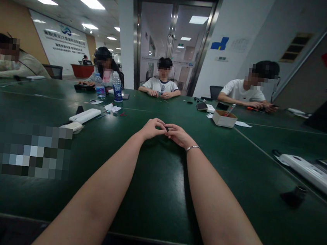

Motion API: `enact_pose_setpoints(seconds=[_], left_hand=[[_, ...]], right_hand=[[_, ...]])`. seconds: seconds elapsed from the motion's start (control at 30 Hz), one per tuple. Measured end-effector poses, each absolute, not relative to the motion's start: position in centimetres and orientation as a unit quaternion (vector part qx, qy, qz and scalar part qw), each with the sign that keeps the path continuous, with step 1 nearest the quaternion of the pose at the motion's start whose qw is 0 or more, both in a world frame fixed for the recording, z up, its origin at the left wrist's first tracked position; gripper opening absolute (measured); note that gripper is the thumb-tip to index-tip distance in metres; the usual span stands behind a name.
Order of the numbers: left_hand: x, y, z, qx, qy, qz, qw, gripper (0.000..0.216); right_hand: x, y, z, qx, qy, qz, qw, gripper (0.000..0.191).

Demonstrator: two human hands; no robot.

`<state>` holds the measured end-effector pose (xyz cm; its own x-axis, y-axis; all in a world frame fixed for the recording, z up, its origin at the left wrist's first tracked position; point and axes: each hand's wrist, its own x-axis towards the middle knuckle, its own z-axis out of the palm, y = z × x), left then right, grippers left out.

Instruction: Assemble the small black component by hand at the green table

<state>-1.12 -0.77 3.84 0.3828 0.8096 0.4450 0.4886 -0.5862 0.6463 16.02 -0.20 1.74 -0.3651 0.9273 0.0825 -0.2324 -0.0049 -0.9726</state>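
Both my forearms stretch out over the dark green table. My left hand and my right hand meet at the fingertips in the middle of the table. Between them they pinch a small dark object, too small to name. The fingers of both hands are curled closed. A thin silver bracelet circles my right wrist.
A white power strip lies left, another right beside a black cap. A small cardboard box, two water bottles and phones sit farther off. Several people sit at the table's far side, with glass doors behind.
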Motion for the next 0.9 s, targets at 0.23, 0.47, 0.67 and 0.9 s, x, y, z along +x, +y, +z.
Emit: enact_pose_setpoints(seconds=[0.23,0.47,0.67,0.9], left_hand=[[-1.22,-0.23,3.88,0.821,0.406,0.366,0.164,0.006],[-1.05,-0.11,3.83,0.821,0.399,0.375,0.162,0.005],[-0.78,-0.06,3.77,0.828,0.4,0.37,0.132,0.003],[-0.68,0.06,3.14,0.828,0.394,0.394,0.066,0.012]], right_hand=[[16.28,-0.49,1.89,-0.314,-0.539,0.641,0.448,0.039],[16.3,-0.42,1.93,-0.315,-0.537,0.642,0.447,0.038],[16.17,-0.27,1.89,-0.321,-0.528,0.642,0.454,0.034],[16.01,0.15,1.67,-0.33,-0.508,0.645,0.466,0.029]])
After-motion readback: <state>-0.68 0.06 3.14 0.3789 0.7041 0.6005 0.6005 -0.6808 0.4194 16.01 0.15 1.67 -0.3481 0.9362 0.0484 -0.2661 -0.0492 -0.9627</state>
